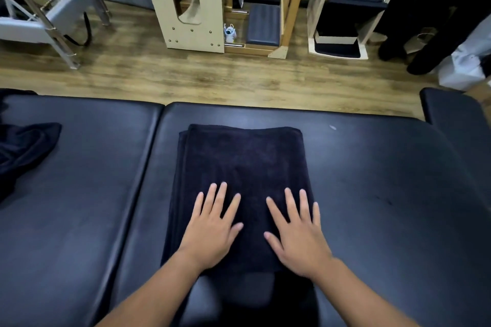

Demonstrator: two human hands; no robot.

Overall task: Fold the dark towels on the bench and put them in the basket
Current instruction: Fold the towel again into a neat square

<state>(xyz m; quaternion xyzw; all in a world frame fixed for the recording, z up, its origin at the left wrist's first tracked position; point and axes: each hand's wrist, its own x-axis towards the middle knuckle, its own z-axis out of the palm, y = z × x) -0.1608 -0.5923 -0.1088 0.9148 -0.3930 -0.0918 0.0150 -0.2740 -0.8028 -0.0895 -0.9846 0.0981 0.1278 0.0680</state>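
Two bare forearms reach forward from the bottom edge. The left hand (212, 231) and right hand (297, 233) lie flat, fingers spread wide, side by side on the near half of a folded dark towel (244, 159). The towel lies lengthwise on the middle pad of a black bench (372, 194). A crumpled second towel (24, 148) sits on the bench's left pad. Beyond lie a wood floor (186, 74) and pale wooden equipment (191, 0).

Folded dark towel (240, 167) lies flat on the padded bench (372, 194).
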